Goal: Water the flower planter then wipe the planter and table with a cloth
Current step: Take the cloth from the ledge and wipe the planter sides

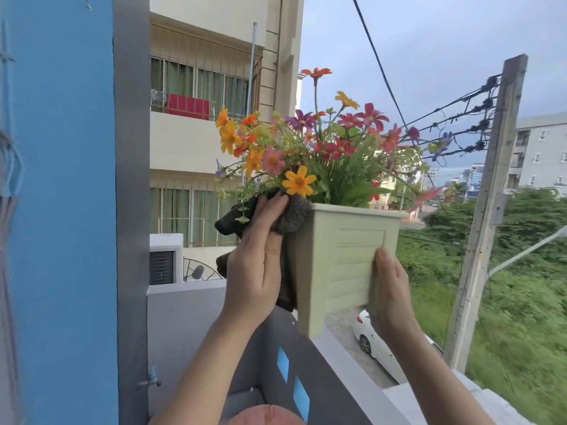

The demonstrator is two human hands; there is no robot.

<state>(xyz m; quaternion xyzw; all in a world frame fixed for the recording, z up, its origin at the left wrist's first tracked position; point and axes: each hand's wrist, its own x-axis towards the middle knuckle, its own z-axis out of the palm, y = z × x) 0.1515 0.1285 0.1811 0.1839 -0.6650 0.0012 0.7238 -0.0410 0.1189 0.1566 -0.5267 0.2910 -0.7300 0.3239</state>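
The left hand point(256, 256) presses a dark cloth point(285, 219) flat-fingered against the planter point(346, 256). The right hand point(389, 286) grips its far side. Wiping is under way; next, likely the other faces.

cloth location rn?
Head view, left of centre: the dark cloth is pressed by the left hand against the left side of the planter, just below the flowers.

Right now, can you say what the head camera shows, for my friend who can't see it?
A person holds a pale green planter of colourful flowers up in the air on a balcony. The left hand presses a dark cloth against the planter's side, and the right hand steadies the other side. Behind are buildings, wires and grass.
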